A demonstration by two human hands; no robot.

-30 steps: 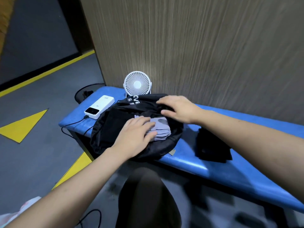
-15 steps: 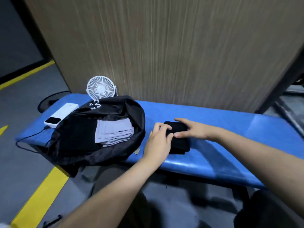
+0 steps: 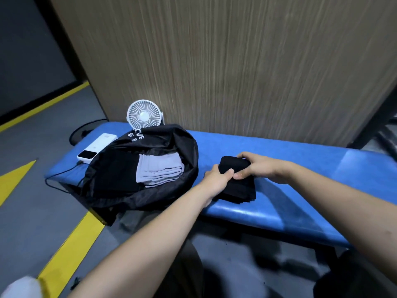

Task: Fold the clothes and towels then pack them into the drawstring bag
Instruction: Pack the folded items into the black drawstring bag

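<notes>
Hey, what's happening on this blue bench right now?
A person is packing folded laundry into a black drawstring bag that lies open on the blue bench. A folded grey cloth already sits inside the bag. Both hands are on a folded black garment lying on the bench just beside the bag: the left hand grips its near edge and the right hand holds its top. A small white fan and a white power bank sit behind the bag.

Both forearms and hands (image 3: pixel 217 179) are bare, without sleeves.
</notes>
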